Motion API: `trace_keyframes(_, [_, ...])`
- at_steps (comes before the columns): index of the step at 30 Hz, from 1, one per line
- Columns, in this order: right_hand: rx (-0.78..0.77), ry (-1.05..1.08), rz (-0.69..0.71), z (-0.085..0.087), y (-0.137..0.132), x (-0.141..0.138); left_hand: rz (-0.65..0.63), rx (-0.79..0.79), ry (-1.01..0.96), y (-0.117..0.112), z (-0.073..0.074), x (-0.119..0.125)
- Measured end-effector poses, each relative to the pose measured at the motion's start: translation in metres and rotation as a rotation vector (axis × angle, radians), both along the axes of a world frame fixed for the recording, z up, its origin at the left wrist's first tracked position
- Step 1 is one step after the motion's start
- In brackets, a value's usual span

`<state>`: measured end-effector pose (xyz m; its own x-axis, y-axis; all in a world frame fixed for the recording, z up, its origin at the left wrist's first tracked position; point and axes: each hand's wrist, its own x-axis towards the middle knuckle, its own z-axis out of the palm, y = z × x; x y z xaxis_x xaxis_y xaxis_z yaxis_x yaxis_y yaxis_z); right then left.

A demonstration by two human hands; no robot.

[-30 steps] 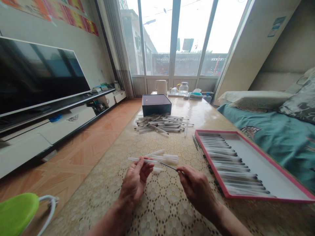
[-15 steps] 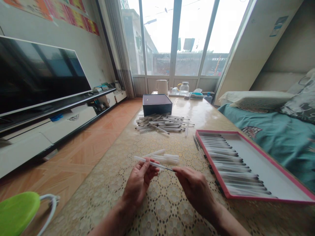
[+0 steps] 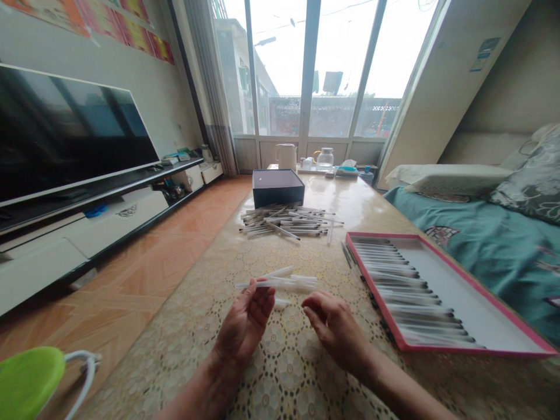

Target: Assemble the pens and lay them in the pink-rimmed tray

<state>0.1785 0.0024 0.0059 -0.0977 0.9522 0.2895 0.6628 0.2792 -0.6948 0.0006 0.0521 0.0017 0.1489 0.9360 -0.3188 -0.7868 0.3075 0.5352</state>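
My left hand (image 3: 249, 315) is closed, thumb against fingers, on a slim translucent white tube (image 3: 244, 286) whose end pokes out past the thumb. To the right, my right hand (image 3: 330, 321) has thumb and fingertips pinched together; whatever may be between them is too small to make out. Just beyond the hands lie several loose white tubes (image 3: 304, 282) on the patterned tablecloth (image 3: 280, 350). A short white piece (image 3: 282, 303) shows between the two hands, blurred, so I cannot tell whether it is held or lying there.
Farther off, a pile of dark-tipped white sticks (image 3: 291, 221) lies before a dark blue box (image 3: 279, 195). At right, a pink-rimmed tray (image 3: 485, 286) holds a row of similar sticks. Jug (image 3: 325, 157) and kettle (image 3: 286, 156) stand at the far end; a green stool (image 3: 30, 379) is lower left.
Earlier the tube slanted between both hands, with a thin dark end at my right fingertips. Now that dark end is out of sight and the left-hand tube lies flatter.
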Motion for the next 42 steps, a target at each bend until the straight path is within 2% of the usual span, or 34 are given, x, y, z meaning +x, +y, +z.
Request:
trace_keyframes(4, [-0.072, -0.280, 0.017, 0.005, 0.006, 0.007, -0.011, 0.024, 0.061, -0.002, -0.003, 0.001])
trace_keyframes(7, [-0.087, -0.695, -0.135, 0.015, 0.016, 0.030, -0.022, 0.029, 0.095, -0.003, -0.005, 0.002])
trace_keyframes(9, [-0.067, -0.846, -0.274, 0.022, 0.024, 0.050, -0.039, 0.034, 0.102, -0.003, -0.006, 0.002])
trace_keyframes(12, [-0.023, -0.932, -0.396, 0.026, 0.035, 0.075, -0.053, 0.036, 0.107, -0.003, -0.007, 0.003])
trace_keyframes(15, [0.014, -0.991, -0.417, 0.019, 0.041, 0.088, -0.054, 0.031, 0.113, -0.004, -0.006, 0.002])
trace_keyframes(20, [0.054, -1.035, -0.417, -0.002, 0.046, 0.090, -0.046, 0.015, 0.135, -0.004, -0.005, 0.002])
trace_keyframes(24, [0.084, -1.034, -0.437, -0.002, 0.044, 0.084, -0.039, 0.020, 0.163, -0.004, -0.003, 0.003])
trace_keyframes(26, [0.125, -0.950, -0.429, 0.004, 0.040, 0.078, -0.043, 0.028, 0.182, -0.005, -0.001, 0.005])
trace_keyframes(28, [0.144, -0.719, -0.361, 0.011, 0.032, 0.067, -0.049, 0.035, 0.207, -0.006, -0.001, 0.006])
trace_keyframes(32, [-0.018, -0.067, -0.148, 0.019, 0.011, 0.034, -0.074, 0.071, 0.248, -0.008, -0.003, 0.008])
trace_keyframes(35, [-0.102, 0.254, -0.078, 0.014, -0.001, 0.012, -0.098, 0.102, 0.252, -0.009, -0.005, 0.009])
trace_keyframes(38, [-0.125, 0.452, -0.053, 0.006, -0.006, 0.001, -0.133, 0.138, 0.246, -0.010, -0.004, 0.010])
trace_keyframes(42, [-0.099, 0.562, -0.057, -0.005, -0.004, 0.000, -0.176, 0.153, 0.261, -0.012, -0.004, 0.011])
